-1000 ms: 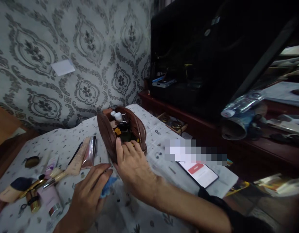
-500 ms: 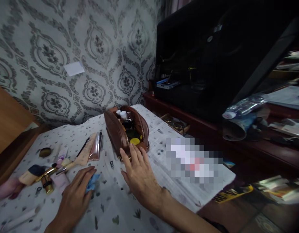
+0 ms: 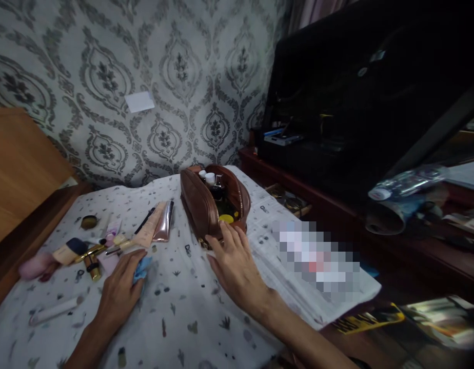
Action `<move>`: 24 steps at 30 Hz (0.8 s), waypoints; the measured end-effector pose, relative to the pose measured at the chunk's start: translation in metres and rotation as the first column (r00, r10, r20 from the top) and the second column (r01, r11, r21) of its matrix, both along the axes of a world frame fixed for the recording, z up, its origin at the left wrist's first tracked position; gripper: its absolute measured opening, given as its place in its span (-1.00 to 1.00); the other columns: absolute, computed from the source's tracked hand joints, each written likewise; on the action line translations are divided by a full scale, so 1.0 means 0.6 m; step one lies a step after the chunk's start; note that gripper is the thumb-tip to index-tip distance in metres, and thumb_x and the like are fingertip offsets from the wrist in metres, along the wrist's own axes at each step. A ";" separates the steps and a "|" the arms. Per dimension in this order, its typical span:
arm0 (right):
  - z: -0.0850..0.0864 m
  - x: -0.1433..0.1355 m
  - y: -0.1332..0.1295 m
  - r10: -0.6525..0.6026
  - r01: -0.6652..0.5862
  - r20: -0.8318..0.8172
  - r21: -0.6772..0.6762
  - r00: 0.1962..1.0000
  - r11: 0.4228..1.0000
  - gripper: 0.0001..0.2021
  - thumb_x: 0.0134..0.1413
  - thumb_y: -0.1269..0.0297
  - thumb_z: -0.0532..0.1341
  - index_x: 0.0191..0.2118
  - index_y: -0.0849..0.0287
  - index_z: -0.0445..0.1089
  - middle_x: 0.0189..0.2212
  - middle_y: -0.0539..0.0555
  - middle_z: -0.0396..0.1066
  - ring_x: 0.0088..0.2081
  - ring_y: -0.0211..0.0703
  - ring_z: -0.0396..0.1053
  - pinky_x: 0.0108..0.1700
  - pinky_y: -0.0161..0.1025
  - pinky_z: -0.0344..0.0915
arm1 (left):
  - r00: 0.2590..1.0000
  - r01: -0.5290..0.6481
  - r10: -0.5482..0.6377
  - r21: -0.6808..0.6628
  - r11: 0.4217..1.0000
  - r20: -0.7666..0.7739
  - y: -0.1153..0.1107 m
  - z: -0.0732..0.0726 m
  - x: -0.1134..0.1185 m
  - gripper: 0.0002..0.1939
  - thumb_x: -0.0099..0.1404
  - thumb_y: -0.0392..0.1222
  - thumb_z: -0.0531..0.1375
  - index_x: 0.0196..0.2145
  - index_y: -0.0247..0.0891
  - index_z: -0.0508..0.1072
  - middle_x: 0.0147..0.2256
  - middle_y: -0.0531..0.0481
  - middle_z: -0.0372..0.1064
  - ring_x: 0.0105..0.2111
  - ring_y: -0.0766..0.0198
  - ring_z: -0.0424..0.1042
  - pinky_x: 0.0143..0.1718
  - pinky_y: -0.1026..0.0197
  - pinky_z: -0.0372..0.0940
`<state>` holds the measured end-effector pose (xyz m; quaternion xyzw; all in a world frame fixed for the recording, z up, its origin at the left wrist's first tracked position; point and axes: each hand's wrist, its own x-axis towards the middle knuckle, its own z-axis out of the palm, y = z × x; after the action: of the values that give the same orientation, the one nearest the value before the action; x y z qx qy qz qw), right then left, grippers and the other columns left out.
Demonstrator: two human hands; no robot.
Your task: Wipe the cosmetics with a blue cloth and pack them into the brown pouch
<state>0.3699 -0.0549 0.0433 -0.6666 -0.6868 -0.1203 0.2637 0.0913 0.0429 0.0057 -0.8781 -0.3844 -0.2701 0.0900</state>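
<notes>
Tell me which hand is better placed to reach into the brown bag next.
Likely the right hand, at the brown bag with fingers near its opening. The left hand is farther off, holding blue material.

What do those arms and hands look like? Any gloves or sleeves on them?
These are human, not mechanical. The left hand and right hand are gloveless, with no ring that I can make out. The left forearm and right forearm show bare, with no clear sleeve, watch, bracelet or cable.
</notes>
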 end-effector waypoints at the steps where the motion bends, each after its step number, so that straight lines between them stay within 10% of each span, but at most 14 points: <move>1: 0.006 0.007 0.004 0.007 -0.008 -0.049 -0.005 0.999 1.000 -0.72 0.19 0.48 0.10 -0.02 0.27 0.42 0.10 0.40 0.36 0.16 0.17 0.29 0.17 0.12 0.23 | 1.000 -0.001 0.001 -0.011 1.000 0.014 -0.001 -0.001 -0.001 -0.57 0.23 -0.35 0.03 0.05 -0.19 0.35 -0.02 -0.12 0.46 -0.02 0.07 0.47 -0.04 0.08 0.42; 7: 0.060 0.077 0.052 -0.072 0.030 -0.280 -0.150 0.957 0.988 -0.58 0.17 0.60 -0.01 0.13 0.36 0.28 -0.11 0.25 0.50 -0.14 -0.08 0.49 -0.12 -0.23 0.36 | 0.994 0.014 -0.003 -0.098 0.995 0.108 -0.003 -0.004 -0.002 -0.63 0.29 -0.29 0.01 0.04 -0.23 0.35 -0.02 -0.15 0.44 0.00 0.08 0.45 0.03 0.05 0.38; 15: 0.112 0.120 0.149 0.012 0.006 0.039 -0.424 0.999 0.906 -0.70 0.19 0.49 0.11 -0.01 0.34 0.46 -0.02 0.29 0.47 0.07 0.00 0.41 0.04 -0.23 0.27 | 0.982 0.066 -0.034 -0.174 0.983 0.184 -0.003 -0.004 -0.006 -0.64 0.24 -0.32 0.03 -0.01 -0.24 0.36 -0.05 -0.15 0.45 -0.01 0.08 0.45 0.03 0.08 0.36; 24: 0.099 0.121 0.200 0.035 0.085 0.182 -0.612 0.983 0.787 -0.65 0.12 0.49 0.14 0.02 0.25 0.45 -0.04 0.31 0.48 -0.02 0.06 0.47 -0.14 -0.24 0.30 | 0.941 0.111 -0.036 -0.205 0.972 0.337 0.009 -0.015 -0.009 -0.64 0.19 -0.33 0.06 -0.05 -0.24 0.38 -0.12 -0.12 0.44 -0.09 0.08 0.44 -0.02 0.07 0.34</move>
<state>0.4425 0.0651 0.1028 -0.7112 -0.7006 0.0461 -0.0343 0.0860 0.0480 -0.0036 -0.8387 -0.3886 -0.3723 -0.0842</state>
